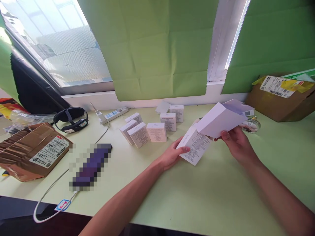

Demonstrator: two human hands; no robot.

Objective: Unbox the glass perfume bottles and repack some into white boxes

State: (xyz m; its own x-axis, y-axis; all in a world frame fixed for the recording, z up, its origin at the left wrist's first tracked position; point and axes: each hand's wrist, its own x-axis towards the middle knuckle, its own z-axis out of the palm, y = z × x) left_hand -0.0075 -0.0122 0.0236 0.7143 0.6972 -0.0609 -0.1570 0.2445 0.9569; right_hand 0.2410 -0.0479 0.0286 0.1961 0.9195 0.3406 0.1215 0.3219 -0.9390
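Observation:
My left hand point(173, 154) is closed around a small white box point(194, 147) with printed text, its thumb across the printed side. A larger plain white carton point(218, 121) with an open flap is gripped by my right hand point(236, 142), thumb on its near face. The carton overlaps the upper right corner of the small box; whether they touch is hard to tell. Several similar white boxes point(157, 132) stand on the table left of my hands. Just behind my right hand lies a round clear object point(251, 125), partly hidden.
Left on the pale green table point(137, 180) are a torn cardboard box point(36, 150), a black headset point(71, 119), a pixelated phone-like object point(92, 167) on a white cable, and a power strip point(115, 113). A taped cardboard box point(280, 101) stands at back right, near green blinds point(162, 49).

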